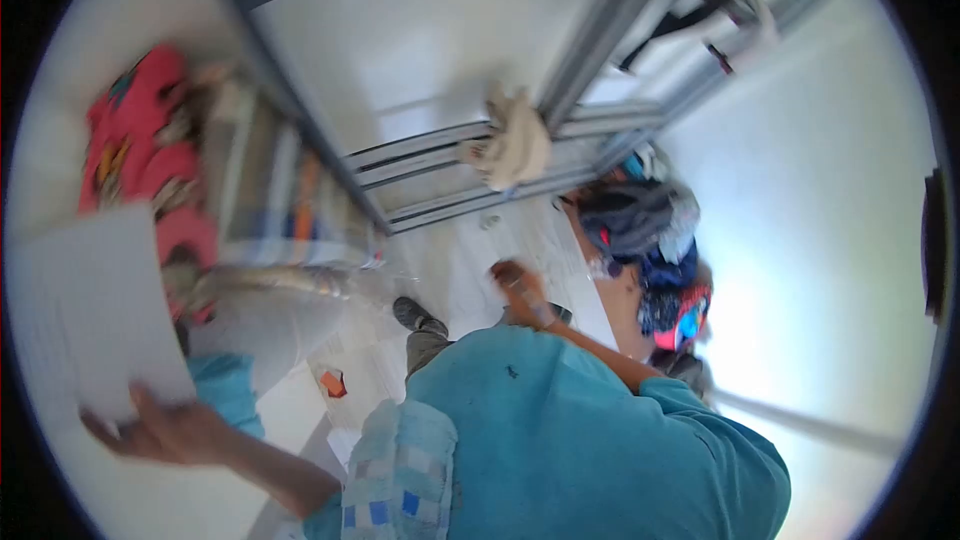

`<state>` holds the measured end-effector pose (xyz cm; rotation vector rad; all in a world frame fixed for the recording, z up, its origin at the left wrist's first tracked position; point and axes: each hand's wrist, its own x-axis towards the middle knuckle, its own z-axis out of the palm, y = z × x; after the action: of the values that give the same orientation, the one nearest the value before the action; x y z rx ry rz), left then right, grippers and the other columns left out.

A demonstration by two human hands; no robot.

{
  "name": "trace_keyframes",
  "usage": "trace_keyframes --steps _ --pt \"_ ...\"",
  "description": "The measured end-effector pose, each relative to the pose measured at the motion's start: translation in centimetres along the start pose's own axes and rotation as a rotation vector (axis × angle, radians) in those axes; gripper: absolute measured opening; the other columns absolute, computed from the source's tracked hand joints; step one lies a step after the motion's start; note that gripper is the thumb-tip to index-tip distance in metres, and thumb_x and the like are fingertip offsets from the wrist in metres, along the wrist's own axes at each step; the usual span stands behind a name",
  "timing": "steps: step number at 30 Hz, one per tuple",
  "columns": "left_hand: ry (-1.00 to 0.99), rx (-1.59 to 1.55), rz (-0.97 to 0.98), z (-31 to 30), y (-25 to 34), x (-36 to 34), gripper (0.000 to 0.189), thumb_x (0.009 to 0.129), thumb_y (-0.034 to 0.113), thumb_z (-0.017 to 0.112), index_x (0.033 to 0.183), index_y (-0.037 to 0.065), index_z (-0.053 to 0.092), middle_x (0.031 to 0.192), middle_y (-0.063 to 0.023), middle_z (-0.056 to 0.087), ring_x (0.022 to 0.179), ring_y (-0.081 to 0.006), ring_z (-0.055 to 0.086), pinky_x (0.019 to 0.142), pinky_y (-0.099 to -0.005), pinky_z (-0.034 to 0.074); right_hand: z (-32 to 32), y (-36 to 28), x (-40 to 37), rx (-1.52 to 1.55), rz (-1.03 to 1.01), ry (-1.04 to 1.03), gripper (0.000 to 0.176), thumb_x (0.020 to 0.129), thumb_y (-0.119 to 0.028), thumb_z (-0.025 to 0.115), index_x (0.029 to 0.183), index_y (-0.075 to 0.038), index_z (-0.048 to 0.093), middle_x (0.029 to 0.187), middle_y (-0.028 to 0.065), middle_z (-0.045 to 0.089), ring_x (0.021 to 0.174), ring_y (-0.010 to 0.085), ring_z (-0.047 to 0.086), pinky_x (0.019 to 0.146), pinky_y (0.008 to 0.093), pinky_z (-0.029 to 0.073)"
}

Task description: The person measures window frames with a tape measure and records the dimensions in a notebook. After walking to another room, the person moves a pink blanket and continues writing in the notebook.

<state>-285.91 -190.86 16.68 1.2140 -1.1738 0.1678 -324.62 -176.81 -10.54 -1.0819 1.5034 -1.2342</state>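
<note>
At the lower left, my left hand (165,428) grips the bottom edge of a large white sheet (95,310), thumb on its face and fingers apart around the edge. The sheet hangs in front of part of a pink patterned cloth (155,140). My right hand (520,285) hangs low in front of my body, above the floor, blurred by motion. Its fingers look curled, and whether they hold anything does not show. A checked cloth (400,470) lies over my left shoulder.
A grey metal frame (590,50) stands ahead, with a beige cloth (520,145) on its lower bars. Stacked items (290,180) stand at the left. Piled clothes and bags (640,220) lie along the right wall. An orange object (333,382) is on the floor (470,250).
</note>
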Motion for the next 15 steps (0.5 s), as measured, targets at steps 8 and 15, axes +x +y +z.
trace_keyframes --steps 8,15 --pt "-0.581 -0.148 -0.146 5.7 11.3 -14.6 0.051 0.084 0.011 0.056 0.133 0.002 0.049 0.143 -0.0187 0.037 0.129 -0.0318 0.038 0.104 -0.0440 0.036 -21.2 3.6 -3.9 -0.222 -0.025 0.082 0.015 0.082 -0.009 0.061 0.096 -0.003 0.062 0.085 0.0113 0.065 0.082 0.0225 0.063 0.073 0.0336 0.049" --pt "-1.025 -0.146 -0.108 9.3 16.4 -25.1 0.050 0.085 0.009 0.053 0.133 -0.001 0.048 0.133 -0.0201 0.050 0.115 -0.0322 0.053 0.094 -0.0398 0.045 -35.4 20.3 -14.6 0.195 0.771 0.552 0.025 0.080 -0.025 0.064 0.101 -0.011 0.062 0.085 0.0041 0.062 0.071 0.0137 0.057 0.060 0.0301 0.048"
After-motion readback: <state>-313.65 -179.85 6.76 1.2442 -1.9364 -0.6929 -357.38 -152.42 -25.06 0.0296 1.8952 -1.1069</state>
